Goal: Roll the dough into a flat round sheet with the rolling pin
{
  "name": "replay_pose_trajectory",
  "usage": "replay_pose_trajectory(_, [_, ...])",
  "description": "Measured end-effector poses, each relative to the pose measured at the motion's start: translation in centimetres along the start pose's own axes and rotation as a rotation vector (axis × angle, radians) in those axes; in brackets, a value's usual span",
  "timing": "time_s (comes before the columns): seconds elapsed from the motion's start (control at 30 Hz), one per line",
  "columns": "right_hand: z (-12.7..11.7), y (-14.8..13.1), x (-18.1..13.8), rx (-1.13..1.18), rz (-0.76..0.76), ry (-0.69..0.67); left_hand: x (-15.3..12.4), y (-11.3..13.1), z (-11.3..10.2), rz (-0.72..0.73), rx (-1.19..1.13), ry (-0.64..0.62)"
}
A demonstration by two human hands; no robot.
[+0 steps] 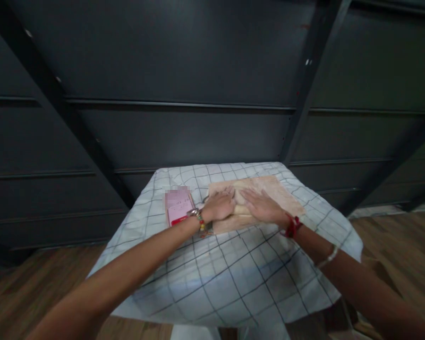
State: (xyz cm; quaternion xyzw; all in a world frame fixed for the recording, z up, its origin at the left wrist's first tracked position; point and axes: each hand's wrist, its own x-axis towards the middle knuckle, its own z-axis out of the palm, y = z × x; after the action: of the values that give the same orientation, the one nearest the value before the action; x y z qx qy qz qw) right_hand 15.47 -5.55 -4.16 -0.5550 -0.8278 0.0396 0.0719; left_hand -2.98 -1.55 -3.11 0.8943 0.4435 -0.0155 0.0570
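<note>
My left hand (219,204) lies flat, fingers stretched toward the middle, on the left part of a pale cream, flat piece (240,197) whose material I cannot make out. From the other side, my right hand (264,205) presses down with spread fingers on its right part. Both palms hide much of the piece; neither hand grips anything. Underneath is a tan rectangular sheet (286,198), its right end uncovered. Close to my left wrist lies a pink card or booklet (180,202), partly blurred out, with a red strip-like object (179,220) at its lower edge.
A white cloth with a dark grid (233,269) covers the small table and hangs over its front edge. Dark panelled wall (184,137) rises directly behind. Wooden floor (403,236) shows on both sides, with a box-like object (340,314) low at the right.
</note>
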Motion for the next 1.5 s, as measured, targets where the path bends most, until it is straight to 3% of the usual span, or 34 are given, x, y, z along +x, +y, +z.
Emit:
replay_pose_trajectory(0.13, [0.2,-0.5,-0.8,-0.063,0.004,0.032,-0.5,0.1,0.4,-0.061,-0.001,0.000])
replay_pose_trajectory(0.27, [0.2,-0.8,-1.1,-0.093,-0.029,0.063,-0.6,-0.4,0.8,0.037,-0.038,0.010])
replay_pose_trajectory(0.37, [0.1,-1.0,-1.1,-0.076,0.051,0.031,-0.7,-0.4,0.9,-0.079,-0.007,-0.001])
replay_pose_trajectory(0.6, [0.2,-1.4,-2.1,-0.034,-0.012,0.036,-1.6,0.4,1.5,-0.031,0.071,0.240])
replay_pose_trajectory(0.8, [0.1,0.6,0.7,-0.004,0.049,0.097,1.0,-0.2,0.8,-0.102,0.104,0.358])
replay_pose_trajectory(0.93, [0.4,1.0,2.3,0.079,0.124,0.032,3.4,-1.2,0.1,-0.119,0.087,0.287])
replay_pose_trajectory(1.17, [0.3,-2.4,-0.3,0.046,0.133,-0.039,3.7,-2.7,0.2,0.036,0.049,0.055])
replay_pose_trajectory(1.4, [-0.5,-2.0,-0.2,-0.024,0.185,0.036,3.7,-2.4,-0.1,-0.035,0.053,0.055])
replay_pose_trajectory(1.5, [0.3,-3.2,-1.1,-0.013,0.097,0.043,3.0,-2.3,-0.1,0.011,0.067,0.037])
